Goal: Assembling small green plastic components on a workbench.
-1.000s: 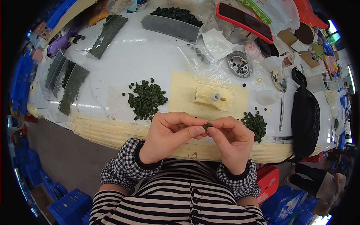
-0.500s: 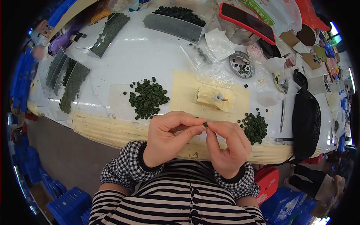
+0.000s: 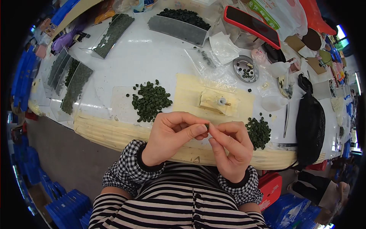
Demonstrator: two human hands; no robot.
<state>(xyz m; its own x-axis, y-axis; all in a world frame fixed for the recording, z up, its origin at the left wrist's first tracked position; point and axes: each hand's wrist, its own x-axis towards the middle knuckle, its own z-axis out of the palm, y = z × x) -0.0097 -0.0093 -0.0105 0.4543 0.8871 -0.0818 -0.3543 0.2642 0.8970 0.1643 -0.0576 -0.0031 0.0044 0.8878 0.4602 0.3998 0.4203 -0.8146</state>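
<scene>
In front of the yellow block (image 3: 207,101), the left hand (image 3: 167,138) pinches one small green piece (image 3: 207,126); the right hand (image 3: 233,150) has its fingers apart. Big pile (image 3: 151,101) left of the block, smaller pile (image 3: 259,133) right (can't tell which is done).
</scene>
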